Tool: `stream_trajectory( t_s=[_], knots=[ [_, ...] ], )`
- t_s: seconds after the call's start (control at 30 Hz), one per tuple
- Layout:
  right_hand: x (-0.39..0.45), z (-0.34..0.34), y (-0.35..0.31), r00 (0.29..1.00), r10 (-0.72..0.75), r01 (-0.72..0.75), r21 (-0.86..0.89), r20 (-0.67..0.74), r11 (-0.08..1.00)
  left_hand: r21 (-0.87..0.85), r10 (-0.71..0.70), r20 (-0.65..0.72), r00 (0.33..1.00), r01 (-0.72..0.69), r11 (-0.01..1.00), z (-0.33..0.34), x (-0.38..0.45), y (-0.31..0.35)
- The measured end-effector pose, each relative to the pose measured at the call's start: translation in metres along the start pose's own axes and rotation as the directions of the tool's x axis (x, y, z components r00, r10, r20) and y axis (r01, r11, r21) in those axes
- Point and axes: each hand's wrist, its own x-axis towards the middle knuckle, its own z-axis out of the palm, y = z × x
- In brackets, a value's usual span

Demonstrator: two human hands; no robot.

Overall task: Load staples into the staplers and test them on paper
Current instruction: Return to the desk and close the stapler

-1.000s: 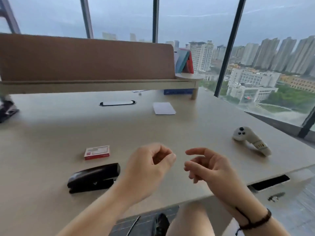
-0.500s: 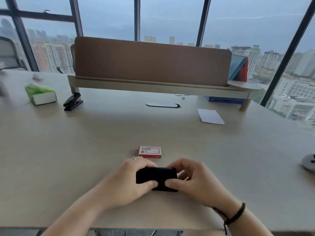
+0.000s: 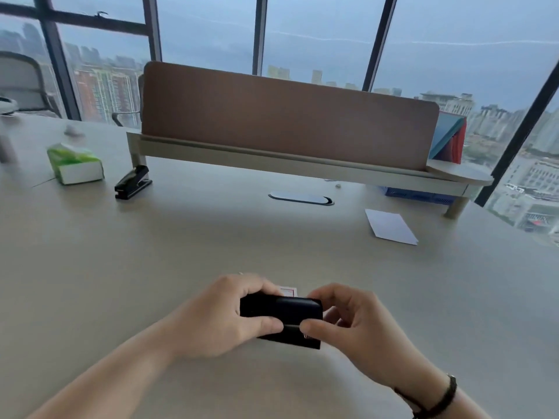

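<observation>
A wide pale beige desk point(image 3: 151, 267) runs under tall windows that look out on a grey city skyline. At its near edge both hands meet on a black plastic stapler point(image 3: 282, 316), held just above the desktop or resting on it; I cannot tell which. The left hand point(image 3: 220, 316) wraps the rear of the body, thumb pressed along the near side, most likely to steady it. The right hand point(image 3: 351, 331) pinches the front end between thumb and curled fingers, seemingly to lift the top arm and expose the staple channel, which does not yet show. Just behind the stapler, half hidden by the knuckles, lies the small red-and-white box of staples point(image 3: 287, 291), kept close for the loading step. Farther right a white sheet of paper point(image 3: 390, 226) waits for testing. A second black stapler point(image 3: 133, 182) sits far left beside a green tissue pack point(image 3: 74, 163), below the brown desk divider point(image 3: 287, 122).
</observation>
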Motion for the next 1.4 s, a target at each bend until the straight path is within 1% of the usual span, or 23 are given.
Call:
stream_trajectory(
  t_s=[0.1,0.23,0.47,0.63,0.83,0.97,1.2,1.3,1.4],
  knots=[
    [0.043,-0.004,-0.004,0.998,-0.033,0.03,-0.044,-0.056,0.999,0.037,0.028,-0.032,0.999,-0.027,0.999,-0.023,0.039,-0.008],
    [0.129,-0.007,0.007,0.992,-0.036,0.029,-0.06,-0.123,0.998,0.086,0.017,-0.113,0.993,-0.007,0.996,-0.052,0.109,-0.037],
    [0.271,-0.009,0.038,0.983,-0.01,-0.012,-0.117,-0.186,0.993,0.147,0.003,-0.178,0.984,0.024,0.989,-0.085,0.233,-0.096],
    [0.332,-0.012,0.063,0.979,-0.016,-0.006,-0.107,-0.204,0.994,0.183,0.009,-0.207,0.978,0.03,0.983,-0.091,0.29,-0.13],
    [0.363,-0.009,0.085,0.974,-0.003,-0.024,-0.119,-0.226,0.993,0.189,0.006,-0.231,0.973,0.039,0.981,-0.085,0.318,-0.155],
    [0.364,-0.008,0.089,0.963,-0.048,0.008,-0.149,-0.266,0.989,0.151,0.045,-0.264,0.964,-0.005,0.988,-0.08,0.321,-0.165],
    [0.364,-0.006,0.092,0.963,-0.038,-0.001,-0.146,-0.266,0.989,0.131,0.065,-0.274,0.96,-0.03,0.991,-0.075,0.32,-0.169],
    [0.363,-0.006,0.091,0.964,-0.039,-0.003,-0.156,-0.264,0.988,0.123,0.053,-0.28,0.958,-0.019,0.992,-0.074,0.319,-0.168],
    [0.359,-0.006,0.089,0.962,-0.028,-0.011,-0.138,-0.273,0.99,0.093,-0.004,-0.322,0.947,0.036,0.995,-0.073,0.316,-0.166]
  ],
)
